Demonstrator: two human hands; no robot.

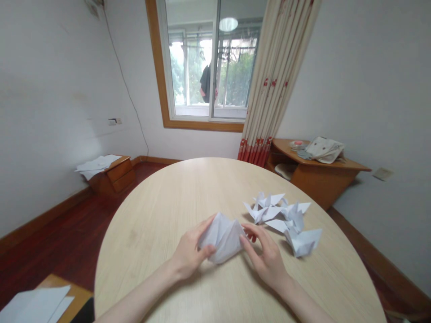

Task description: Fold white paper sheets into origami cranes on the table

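Note:
A partly folded sheet of white paper (222, 240) is held between my two hands, just above the round wooden table (161, 211). My left hand (191, 249) grips its left edge, thumb in front and fingers behind. At the right edge my right hand (264, 251) pinches the paper between thumb and fingers. Creases run across the paper, and its middle bulges. To the right of my right hand lie several folded white paper cranes (303, 240) in a loose group.
Loose white sheets (37, 305) lie on a wooden surface at the lower left. More papers (97, 163) rest on a small cabinet (117, 175) by the left wall. A corner desk (319, 175) with a cloth bag (325, 149) stands at the back right, beside a long curtain (276, 80).

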